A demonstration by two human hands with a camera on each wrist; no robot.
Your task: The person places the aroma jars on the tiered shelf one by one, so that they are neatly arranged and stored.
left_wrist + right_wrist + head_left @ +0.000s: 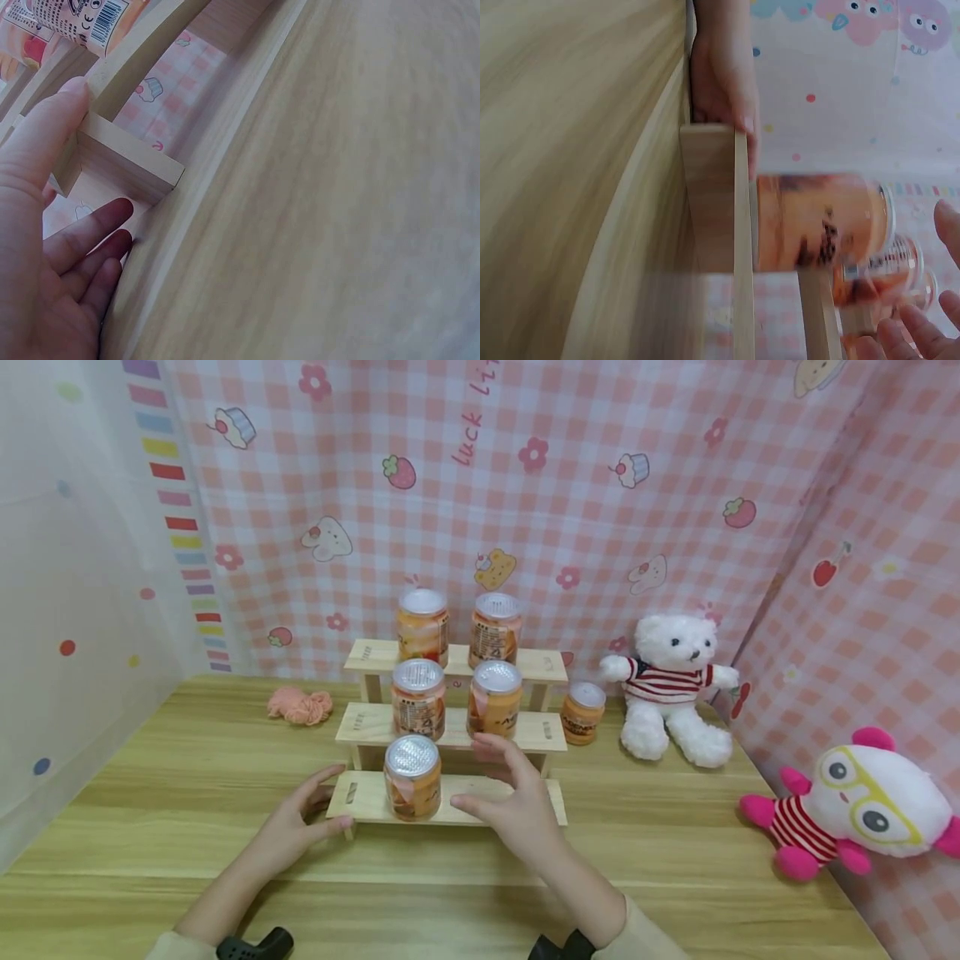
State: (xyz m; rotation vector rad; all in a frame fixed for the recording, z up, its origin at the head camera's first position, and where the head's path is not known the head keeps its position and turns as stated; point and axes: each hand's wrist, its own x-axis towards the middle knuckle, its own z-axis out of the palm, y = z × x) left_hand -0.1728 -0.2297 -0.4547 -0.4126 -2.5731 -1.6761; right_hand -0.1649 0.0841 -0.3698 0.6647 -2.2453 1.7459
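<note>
Hands flank the jar (pixel 412 778) on the lowest step, frame centre: left hand (pixel 296 822) with fingers spread, touching the wooden rack (pixel 517 792); right hand (pixel 517 806) relaxed, empty. Jar probably rigid, smooth, moderately heavy; grasp its sides. More jars stand behind.

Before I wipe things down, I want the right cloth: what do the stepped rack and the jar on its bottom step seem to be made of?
Rack: pale unfinished-looking wood, matte, with visible grain and square-cut edges. Jar: clear body, glass or plastic, I can't tell which; orange contents show through, with a shiny silvery lid, probably metal or foil. The left hand touches the rack's left end.
</note>
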